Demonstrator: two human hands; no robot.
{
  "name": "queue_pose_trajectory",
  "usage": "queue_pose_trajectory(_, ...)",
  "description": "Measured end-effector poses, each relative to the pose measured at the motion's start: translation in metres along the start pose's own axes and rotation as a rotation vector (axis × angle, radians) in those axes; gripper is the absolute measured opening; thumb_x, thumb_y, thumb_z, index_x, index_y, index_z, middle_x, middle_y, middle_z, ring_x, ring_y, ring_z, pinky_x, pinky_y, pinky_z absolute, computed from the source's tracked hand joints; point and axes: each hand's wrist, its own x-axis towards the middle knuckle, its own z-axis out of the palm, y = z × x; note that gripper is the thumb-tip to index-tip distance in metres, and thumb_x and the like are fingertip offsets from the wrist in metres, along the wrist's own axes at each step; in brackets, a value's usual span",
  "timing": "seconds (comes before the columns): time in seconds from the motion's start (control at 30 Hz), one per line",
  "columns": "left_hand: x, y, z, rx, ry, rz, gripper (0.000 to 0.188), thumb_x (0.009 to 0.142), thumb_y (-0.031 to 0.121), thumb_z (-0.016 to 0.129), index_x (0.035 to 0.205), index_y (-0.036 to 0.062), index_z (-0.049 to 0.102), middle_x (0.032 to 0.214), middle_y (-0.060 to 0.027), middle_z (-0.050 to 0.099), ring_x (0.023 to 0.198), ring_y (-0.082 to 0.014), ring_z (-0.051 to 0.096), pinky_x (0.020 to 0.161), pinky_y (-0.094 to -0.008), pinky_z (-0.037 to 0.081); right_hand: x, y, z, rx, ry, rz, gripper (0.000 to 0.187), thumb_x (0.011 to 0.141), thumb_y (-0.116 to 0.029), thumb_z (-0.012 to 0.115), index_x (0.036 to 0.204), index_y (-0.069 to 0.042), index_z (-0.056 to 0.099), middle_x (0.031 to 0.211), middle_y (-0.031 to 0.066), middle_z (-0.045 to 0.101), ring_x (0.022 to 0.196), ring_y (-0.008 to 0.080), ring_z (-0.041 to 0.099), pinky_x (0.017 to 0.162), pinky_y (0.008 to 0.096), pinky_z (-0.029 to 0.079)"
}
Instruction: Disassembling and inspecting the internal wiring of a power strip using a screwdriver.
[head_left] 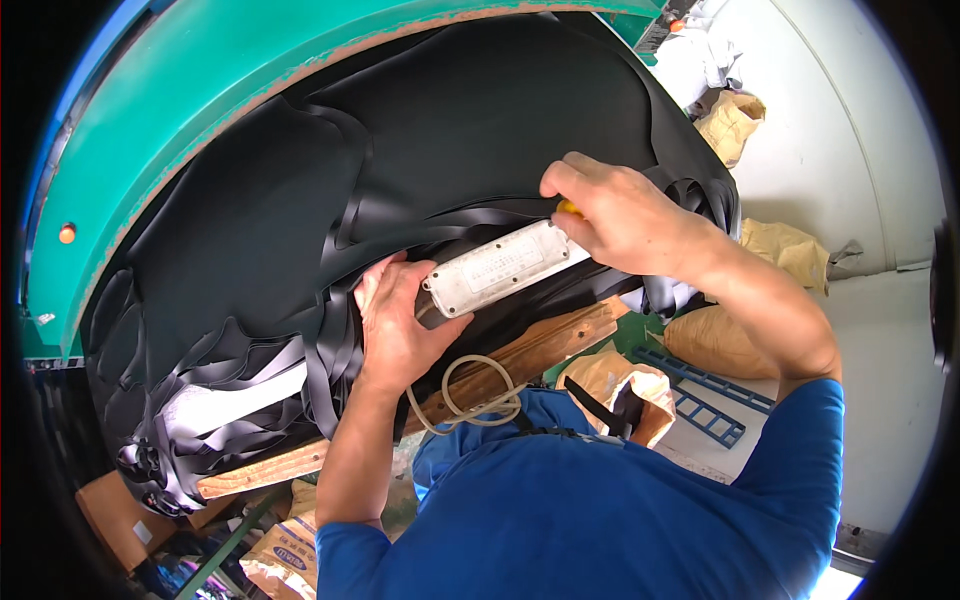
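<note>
A white power strip (500, 268) lies face down in front of me, its back with a label and several screw holes turned up. My left hand (395, 315) grips its left end, thumb along the lower edge and fingers over the upper side. From that end a pale cord (458, 398) runs down and loops. At the strip's right end, my right hand (625, 215) is closed round a small yellow-handled screwdriver (569, 207). Most of the screwdriver is hidden by the fingers, and I cannot make out whether its tip sits in a screw.
Black sheet material (500, 110) with loose strips is heaped under and beyond the strip. A green machine rim (190, 130) curves behind it, and a wooden beam (540, 345) runs in front. Paper sacks (720, 340) and a blue ladder-like rack (705, 385) lie at the right.
</note>
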Motion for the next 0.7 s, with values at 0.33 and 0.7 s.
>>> queue_pose_trajectory(0.33,0.001,0.002,-0.003,0.035,-0.022,0.01,0.067,0.057,0.017,0.095,0.117,0.0068,0.066,0.115,-0.0109,0.068,0.126,-0.0367,0.055,0.104,-0.0482,0.04,0.004,-0.004,-0.006,-0.141,-0.168,0.169,0.028,0.094,-0.021,0.073,0.104,-0.001,0.056,0.081,0.0188,0.069,0.077,0.0387,0.07,0.067,0.047,0.056)
queue_pose_trajectory(0.7,0.002,0.023,-0.009,0.103,-0.086,-0.126,0.067,0.058,0.015,0.095,0.118,0.0061,0.066,0.115,-0.0129,0.066,0.125,-0.0379,0.054,0.106,-0.0477,0.04,-0.017,0.044,-0.011,0.24,-0.16,-0.103,0.022,0.095,-0.019,0.071,0.1,-0.005,0.055,0.076,0.0164,0.068,0.069,0.0374,0.069,0.06,0.0438,0.052)
